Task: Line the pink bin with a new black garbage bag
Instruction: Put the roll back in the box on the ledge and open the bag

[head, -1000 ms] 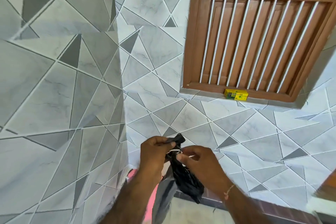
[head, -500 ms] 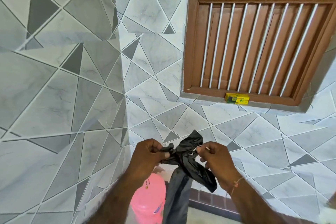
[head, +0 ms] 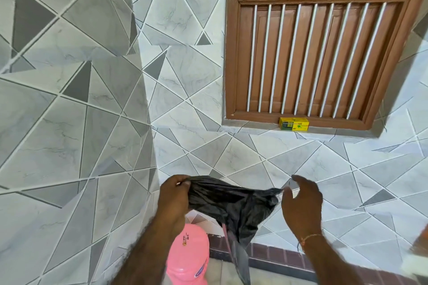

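A crumpled black garbage bag hangs stretched between my two hands at chest height in front of the tiled wall. My left hand pinches its left edge, and my right hand pinches the right corner with thumb and fingertips. The bag's lower part droops in a narrow tail toward the floor. The pink bin stands on the floor below my left forearm, which hides part of it. The bag is above the bin and apart from it.
Grey geometric tiled walls meet in a corner to the left. A brown wooden window with white bars sits at the upper right, with a small yellow box on its sill. A dark brick skirting runs along the floor.
My hands have moved apart, pulling the bunched bag out wide between them. The view has tilted down, so more of the pink bin shows.
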{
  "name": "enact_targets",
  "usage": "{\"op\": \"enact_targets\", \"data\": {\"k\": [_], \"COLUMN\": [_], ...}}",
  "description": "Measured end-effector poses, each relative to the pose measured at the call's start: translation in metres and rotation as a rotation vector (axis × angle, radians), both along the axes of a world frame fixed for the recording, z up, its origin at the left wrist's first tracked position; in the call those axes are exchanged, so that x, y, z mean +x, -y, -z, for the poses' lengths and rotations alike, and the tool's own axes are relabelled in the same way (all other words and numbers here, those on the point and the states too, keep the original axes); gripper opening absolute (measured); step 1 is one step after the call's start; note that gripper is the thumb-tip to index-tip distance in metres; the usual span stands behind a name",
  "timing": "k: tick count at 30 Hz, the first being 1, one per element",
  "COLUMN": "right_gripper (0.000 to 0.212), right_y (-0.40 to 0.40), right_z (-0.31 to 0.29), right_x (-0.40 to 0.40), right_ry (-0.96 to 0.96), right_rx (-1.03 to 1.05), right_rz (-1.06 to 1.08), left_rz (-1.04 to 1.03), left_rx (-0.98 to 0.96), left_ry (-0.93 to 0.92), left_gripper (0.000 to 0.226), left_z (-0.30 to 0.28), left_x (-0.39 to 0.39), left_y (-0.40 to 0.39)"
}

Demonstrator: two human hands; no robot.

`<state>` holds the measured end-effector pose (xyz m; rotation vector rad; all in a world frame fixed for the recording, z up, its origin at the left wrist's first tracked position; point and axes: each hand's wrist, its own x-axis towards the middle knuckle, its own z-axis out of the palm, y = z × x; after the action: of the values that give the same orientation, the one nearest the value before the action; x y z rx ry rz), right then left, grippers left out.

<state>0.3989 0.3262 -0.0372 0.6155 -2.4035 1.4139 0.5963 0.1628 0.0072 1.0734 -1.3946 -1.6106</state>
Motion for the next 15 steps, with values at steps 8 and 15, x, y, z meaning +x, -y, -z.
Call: {"op": "enact_targets", "data": {"k": [8, 15], "right_gripper": [0.055, 0.043], "right_y": [0.049, 0.042], "right_z": [-0.028, -0.014], "right_x": [0.067, 0.036], "right_ry": [-0.081, 0.052], "right_rx": [0.247, 0.09], "right_rz": [-0.851, -0.57], "left_rz": [0.141, 0.492], "left_rx": [-0.163, -0.311], "left_ry": [-0.054, 0.049], "left_gripper": [0.03, 0.029], "left_z": [-0.004, -0.016], "left_x": [-0.026, 0.01], "left_y": [-0.02, 0.012]}}
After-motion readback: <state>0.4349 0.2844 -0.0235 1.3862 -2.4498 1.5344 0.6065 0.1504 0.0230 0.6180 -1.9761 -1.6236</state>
